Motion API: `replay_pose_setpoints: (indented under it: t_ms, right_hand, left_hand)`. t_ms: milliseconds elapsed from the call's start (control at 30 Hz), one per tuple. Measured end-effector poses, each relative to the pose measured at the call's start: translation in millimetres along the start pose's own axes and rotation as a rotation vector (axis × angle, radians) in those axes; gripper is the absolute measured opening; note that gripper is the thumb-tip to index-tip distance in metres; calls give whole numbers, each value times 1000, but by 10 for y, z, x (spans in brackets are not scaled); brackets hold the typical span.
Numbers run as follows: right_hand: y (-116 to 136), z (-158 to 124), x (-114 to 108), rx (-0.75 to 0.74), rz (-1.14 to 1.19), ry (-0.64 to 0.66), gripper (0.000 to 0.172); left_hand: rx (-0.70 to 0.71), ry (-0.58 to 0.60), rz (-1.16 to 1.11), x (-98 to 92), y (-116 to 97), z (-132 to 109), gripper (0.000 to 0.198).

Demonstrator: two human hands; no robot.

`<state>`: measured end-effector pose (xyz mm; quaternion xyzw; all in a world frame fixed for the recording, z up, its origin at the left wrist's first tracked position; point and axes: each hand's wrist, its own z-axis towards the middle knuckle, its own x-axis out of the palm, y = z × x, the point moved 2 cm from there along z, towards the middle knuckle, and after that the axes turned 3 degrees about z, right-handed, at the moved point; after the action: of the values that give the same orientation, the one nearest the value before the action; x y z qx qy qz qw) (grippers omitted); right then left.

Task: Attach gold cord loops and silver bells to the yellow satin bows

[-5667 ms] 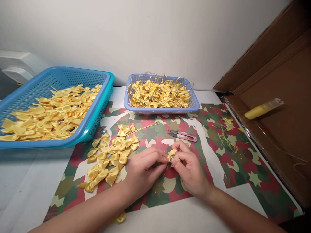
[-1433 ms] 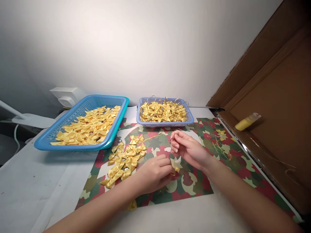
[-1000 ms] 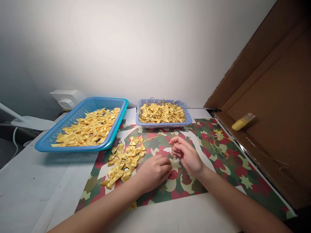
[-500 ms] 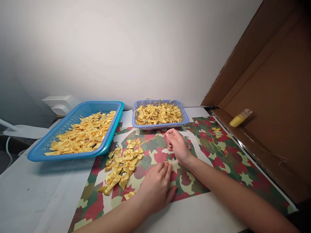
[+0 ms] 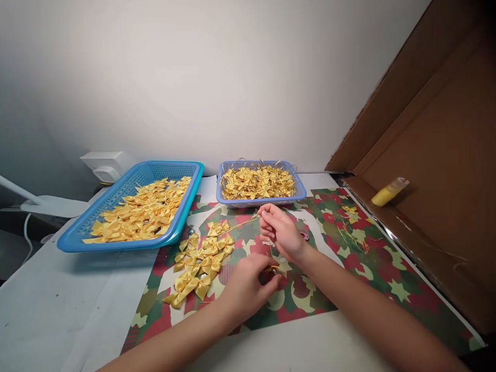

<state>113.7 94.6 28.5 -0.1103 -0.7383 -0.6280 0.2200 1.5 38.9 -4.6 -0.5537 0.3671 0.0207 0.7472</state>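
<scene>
My left hand is low over the patterned sheet, with thumb and fingertips closed on a small yellow ribbon bow, mostly hidden by the fingers. Just above it, my right hand is closed in a pinch on what looks like a thin gold cord; a fine strand shows between the two hands. Several yellow satin bows lie in a cluster left of my hands. Gold cords run from the top of that cluster to beside my right fingertips.
A blue basket of yellow bows stands at the left. Behind my hands is a smaller periwinkle basket of bows with gold cords. Cord scraps lie at the right. A yellow bottle rests by the cardboard wall.
My left hand has gone from lying flat with fingers down to pinching a bow, its thumb raised toward the fingertips. The right hand stays pinched. The view has shifted slightly.
</scene>
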Motion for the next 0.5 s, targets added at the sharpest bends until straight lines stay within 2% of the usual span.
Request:
replay_pose_setpoints:
  t_ms: [133, 233, 367, 500]
  right_hand:
    - [95, 36, -2, -20, 63, -27, 18]
    - [133, 68, -61, -27, 108, -56, 18]
    - [106, 119, -164, -18, 141, -105, 20]
    - [44, 155, -254, 4, 149, -165, 20]
  left_hand:
    - [-305, 73, -718, -98, -17, 41, 18]
    - [-423, 93, -1020, -97, 12, 44, 27]
    - [-445, 118, -1137, -62, 57, 40, 38]
    - [-403, 104, -1094, -69, 97, 40, 30]
